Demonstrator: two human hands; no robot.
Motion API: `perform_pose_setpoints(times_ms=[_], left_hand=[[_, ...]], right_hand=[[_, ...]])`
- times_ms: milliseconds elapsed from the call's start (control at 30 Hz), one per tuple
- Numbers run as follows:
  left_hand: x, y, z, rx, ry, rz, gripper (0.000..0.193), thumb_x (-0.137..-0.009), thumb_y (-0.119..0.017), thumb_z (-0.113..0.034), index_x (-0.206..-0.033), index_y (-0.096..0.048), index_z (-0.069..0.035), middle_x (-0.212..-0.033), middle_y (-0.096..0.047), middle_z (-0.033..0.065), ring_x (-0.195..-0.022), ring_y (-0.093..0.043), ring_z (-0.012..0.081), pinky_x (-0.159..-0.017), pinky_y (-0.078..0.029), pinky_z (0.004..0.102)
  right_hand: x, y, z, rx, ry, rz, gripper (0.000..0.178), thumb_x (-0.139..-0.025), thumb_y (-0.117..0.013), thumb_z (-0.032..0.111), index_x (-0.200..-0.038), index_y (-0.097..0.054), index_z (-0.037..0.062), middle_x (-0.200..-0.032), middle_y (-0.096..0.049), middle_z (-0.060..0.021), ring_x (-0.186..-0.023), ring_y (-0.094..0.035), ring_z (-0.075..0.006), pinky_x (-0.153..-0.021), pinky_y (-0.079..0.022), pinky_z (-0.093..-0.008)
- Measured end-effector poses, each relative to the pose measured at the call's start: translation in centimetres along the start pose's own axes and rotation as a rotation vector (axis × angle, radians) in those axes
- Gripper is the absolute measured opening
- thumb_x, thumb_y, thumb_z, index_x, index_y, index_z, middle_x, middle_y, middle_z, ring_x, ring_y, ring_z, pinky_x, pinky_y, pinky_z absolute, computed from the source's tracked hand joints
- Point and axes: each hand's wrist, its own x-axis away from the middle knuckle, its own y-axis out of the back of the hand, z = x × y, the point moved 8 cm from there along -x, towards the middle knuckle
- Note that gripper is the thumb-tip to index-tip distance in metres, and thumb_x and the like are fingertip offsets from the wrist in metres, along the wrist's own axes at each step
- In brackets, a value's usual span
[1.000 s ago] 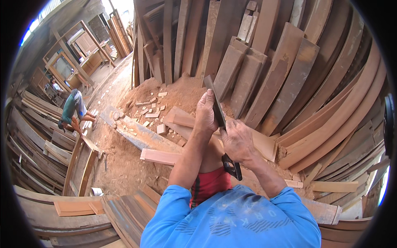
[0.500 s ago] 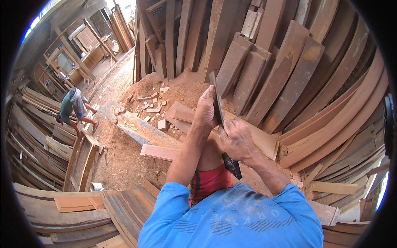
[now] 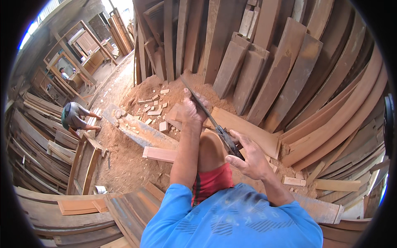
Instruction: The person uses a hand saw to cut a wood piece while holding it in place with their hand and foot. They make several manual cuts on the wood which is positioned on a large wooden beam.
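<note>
A long, narrow dark metal tool with a black handle [image 3: 228, 140] slants across in front of me, its thin tip pointing far left. Whether it is a file or a blade I cannot tell. My left hand [image 3: 193, 108] is closed around the metal part, thumb up along it. Just right of the handle, my right hand [image 3: 251, 159] has its fingers and thumb spread apart. The thumb lies close to the handle's end; contact is unclear. My bare knee [image 3: 210, 151] shows beneath the tool.
Wooden planks [image 3: 283, 62] lean upright ahead and to the right. Sawdust [image 3: 124, 169] and offcuts [image 3: 155, 111] cover the ground around a flat board [image 3: 142, 134]. A bent-over person [image 3: 76, 115] works at the left beside stacked timber [image 3: 33, 144]. A white cup-like container [image 3: 100, 189] stands nearby.
The tool has tilted over to the left, now showing its full length. My right hand has come off the metal part, moved down by the handle and opened. The bent-over person has shifted.
</note>
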Motion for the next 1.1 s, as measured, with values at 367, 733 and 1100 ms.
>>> perform_pose_setpoints(times_ms=[367, 733, 1100], left_hand=[[-1.3, 2.2, -1.0, -0.358, -0.055, -0.069, 0.028, -0.104, -0.067, -0.038, -0.113, -0.065, -0.011, -0.095, -0.063, 0.0021, -0.082, -0.060, 0.0192, -0.078, -0.048, 0.0361], [1.0, 0.9, -0.5, -0.297, -0.003, -0.160, 0.035, -0.104, -0.063, -0.044, -0.117, -0.060, -0.011, -0.121, -0.062, 0.0107, -0.100, -0.066, 0.0265, -0.089, -0.055, 0.0442], [0.3, 2.0, -0.4, -0.211, 0.006, -0.012, 0.046, -0.111, -0.042, -0.045, -0.104, -0.058, -0.003, -0.108, -0.066, 0.0135, -0.093, -0.066, 0.0271, -0.090, -0.055, 0.0438]], right_hand=[[0.3, -0.1, 0.2, 0.174, 0.073, -0.290, 0.055, -0.092, -0.069, 0.010, -0.144, -0.057, -0.0026, -0.103, -0.066, -0.0220, -0.096, -0.065, -0.0418, -0.085, -0.052, -0.0516], [-0.5, -0.3, 0.2, 0.354, 0.141, -0.386, 0.058, -0.086, -0.071, 0.006, -0.143, -0.063, 0.0039, -0.092, -0.061, -0.0162, -0.089, -0.061, -0.0374, -0.082, -0.049, -0.0493], [-1.0, -2.5, -2.9, 0.327, 0.153, -0.203, 0.069, -0.084, -0.069, 0.004, -0.151, -0.051, 0.0022, -0.104, -0.065, -0.0183, -0.102, -0.063, -0.0402, -0.093, -0.049, -0.0507]])
